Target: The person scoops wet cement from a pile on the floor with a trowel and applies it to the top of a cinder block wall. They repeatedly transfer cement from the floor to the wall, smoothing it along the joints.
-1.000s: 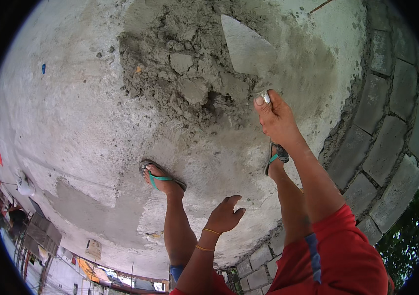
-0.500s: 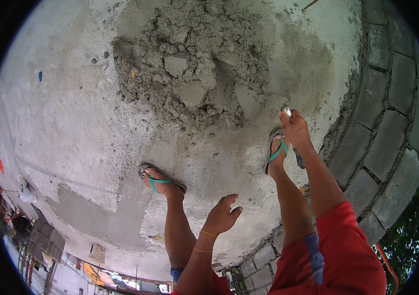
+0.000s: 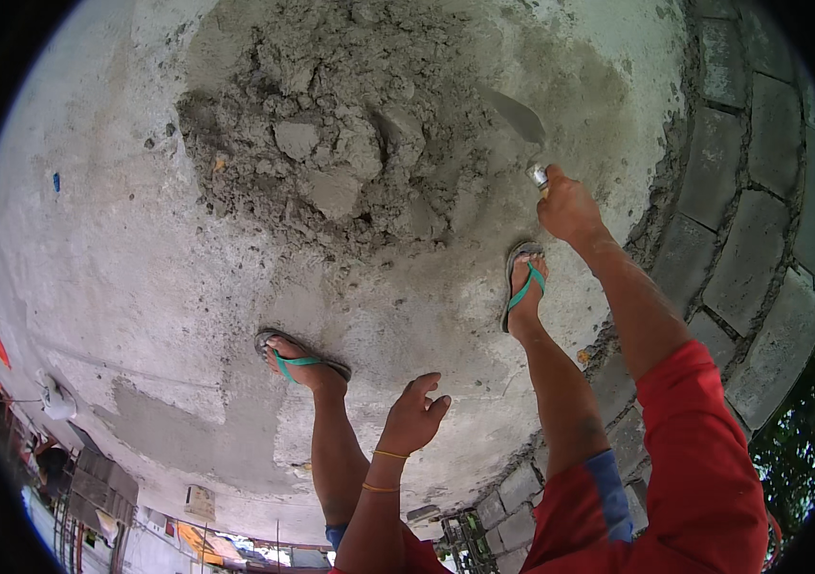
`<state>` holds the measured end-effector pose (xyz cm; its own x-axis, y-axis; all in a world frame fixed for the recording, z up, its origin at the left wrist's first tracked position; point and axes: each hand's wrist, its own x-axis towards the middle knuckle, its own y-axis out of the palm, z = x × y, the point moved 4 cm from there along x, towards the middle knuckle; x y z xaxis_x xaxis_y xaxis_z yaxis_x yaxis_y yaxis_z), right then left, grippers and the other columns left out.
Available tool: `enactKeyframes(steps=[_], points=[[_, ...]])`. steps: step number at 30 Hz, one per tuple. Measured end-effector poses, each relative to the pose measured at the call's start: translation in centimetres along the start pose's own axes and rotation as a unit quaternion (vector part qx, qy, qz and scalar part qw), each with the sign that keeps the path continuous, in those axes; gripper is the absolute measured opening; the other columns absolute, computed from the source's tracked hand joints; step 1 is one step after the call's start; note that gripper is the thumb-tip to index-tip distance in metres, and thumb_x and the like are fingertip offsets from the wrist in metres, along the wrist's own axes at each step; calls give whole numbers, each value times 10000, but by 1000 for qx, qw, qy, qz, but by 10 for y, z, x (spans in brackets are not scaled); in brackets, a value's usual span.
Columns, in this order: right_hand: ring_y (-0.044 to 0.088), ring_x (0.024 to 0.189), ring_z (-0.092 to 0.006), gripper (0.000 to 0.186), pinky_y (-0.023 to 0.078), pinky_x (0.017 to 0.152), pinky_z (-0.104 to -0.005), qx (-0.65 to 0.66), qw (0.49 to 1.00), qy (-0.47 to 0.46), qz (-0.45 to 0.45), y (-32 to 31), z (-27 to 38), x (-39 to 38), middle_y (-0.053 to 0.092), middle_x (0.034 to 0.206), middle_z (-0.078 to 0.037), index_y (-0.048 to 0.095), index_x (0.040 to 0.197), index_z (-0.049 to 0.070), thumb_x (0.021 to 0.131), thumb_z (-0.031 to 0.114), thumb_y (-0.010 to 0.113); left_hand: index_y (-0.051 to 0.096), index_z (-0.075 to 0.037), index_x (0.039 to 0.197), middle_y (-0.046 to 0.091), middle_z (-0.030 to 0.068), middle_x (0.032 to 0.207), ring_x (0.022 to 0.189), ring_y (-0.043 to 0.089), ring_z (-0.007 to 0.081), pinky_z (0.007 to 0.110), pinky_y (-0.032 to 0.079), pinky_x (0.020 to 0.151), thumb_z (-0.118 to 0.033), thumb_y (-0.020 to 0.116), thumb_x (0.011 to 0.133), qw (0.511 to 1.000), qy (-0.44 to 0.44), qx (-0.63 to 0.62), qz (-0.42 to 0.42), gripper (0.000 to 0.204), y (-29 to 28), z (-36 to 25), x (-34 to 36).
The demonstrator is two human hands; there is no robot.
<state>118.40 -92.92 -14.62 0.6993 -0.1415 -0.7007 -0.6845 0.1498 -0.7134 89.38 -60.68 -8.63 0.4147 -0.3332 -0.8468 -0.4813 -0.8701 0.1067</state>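
Observation:
A trowel [image 3: 519, 119] with a grey blade and a silver-ended handle is gripped in my right hand [image 3: 571, 208]. Its blade lies low over the right edge of a heap of wet mortar [image 3: 369, 124]; whether it touches the mortar I cannot tell. The heap is lumpy and spread on the concrete floor [image 3: 187, 287], with smoother patches near its middle. My left hand [image 3: 413, 417] hangs free in front of my left leg, fingers loosely bent and apart, holding nothing. Two thin yellow bands circle that wrist.
My feet in green-strapped flip-flops [image 3: 300, 361] stand on the near side of the heap. A grey concrete block wall [image 3: 723, 163] curves along the right. A small blue scrap [image 3: 56, 182] lies at left, and a whitish bag-like object [image 3: 56, 397] sits farther down.
My right hand has moved forward and turned, so the trowel's blade now shows beside the heap. The view has shifted slightly. My left hand stays loose near my leg.

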Motion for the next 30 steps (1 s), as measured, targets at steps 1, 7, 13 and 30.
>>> enactKeyframes(steps=[1,7,13,30], points=[[731,960,-482,318,596,789,-551,0,999,17,-46,-11,-1,32,732,1032,-303,559,1168,-2,898,116,679,572,-66,1428,664,196,1327,1018,720,304,400,572,898,-292,732,969,1000,-8,-7,9,536,4,5,2],[728,976,-497,374,592,823,-554,68,994,-47,76,96,58,26,729,1014,-317,570,1202,-40,875,107,674,588,-49,1412,665,197,1326,1047,720,295,378,579,899,-243,730,978,1000,-2,-1,-10,496,2,-2,7],[738,846,-418,353,591,711,-508,48,993,-92,-51,164,-18,-124,730,954,-244,556,1170,2,852,73,692,586,-45,1413,673,186,1313,1079,716,264,362,572,922,-229,727,992,999,-38,4,23,481,-2,-13,8],[684,696,-306,193,553,588,-429,419,899,-47,-119,178,120,-57,622,747,-107,552,1052,50,932,112,689,589,-58,1405,653,224,1326,960,702,337,424,558,896,-301,705,974,999,-16,6,27,508,-23,5,-13]])
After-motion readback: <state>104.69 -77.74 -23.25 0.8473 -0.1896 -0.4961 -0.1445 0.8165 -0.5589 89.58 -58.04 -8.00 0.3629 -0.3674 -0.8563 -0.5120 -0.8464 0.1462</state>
